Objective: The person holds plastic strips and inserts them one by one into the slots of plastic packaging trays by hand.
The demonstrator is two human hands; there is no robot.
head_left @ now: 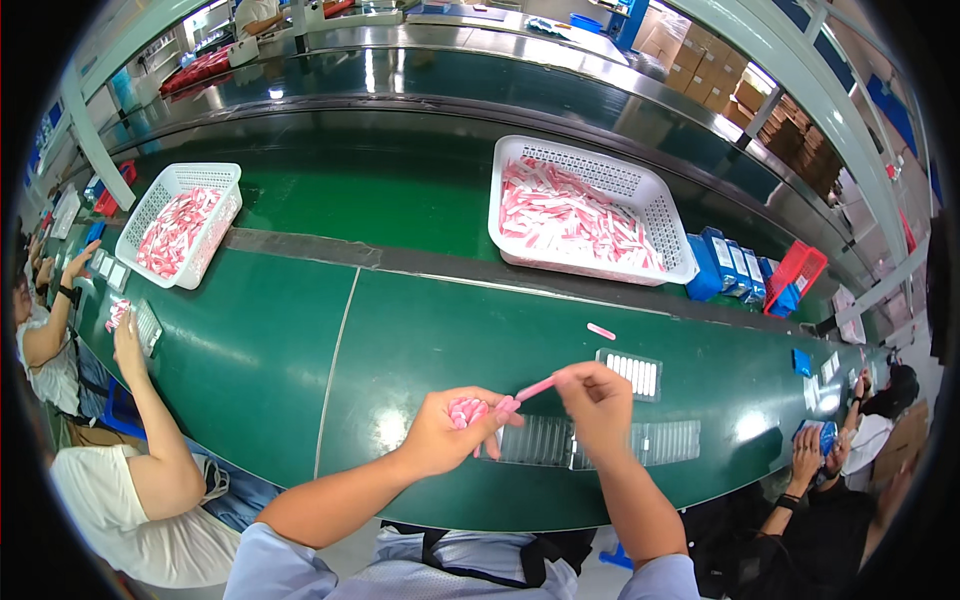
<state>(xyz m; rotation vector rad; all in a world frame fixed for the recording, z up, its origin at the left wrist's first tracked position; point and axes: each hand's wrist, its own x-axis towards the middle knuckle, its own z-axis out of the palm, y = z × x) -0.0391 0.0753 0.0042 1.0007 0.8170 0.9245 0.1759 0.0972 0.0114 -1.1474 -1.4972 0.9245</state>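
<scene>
Pale metal posts flank long green worktops, with cardboard boxes stacked behind.

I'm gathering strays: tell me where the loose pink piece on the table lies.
In the head view, the pink piece lies right of centre on the green table, between the filled clear tray and the larger white basket.

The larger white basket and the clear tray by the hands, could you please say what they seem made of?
White basket: probably moulded plastic, satin; regular perforations and rounded corners suggest it. Clear tray: likely thin formed plastic, glossy; green tabletop shows through and ridges catch light.
</scene>
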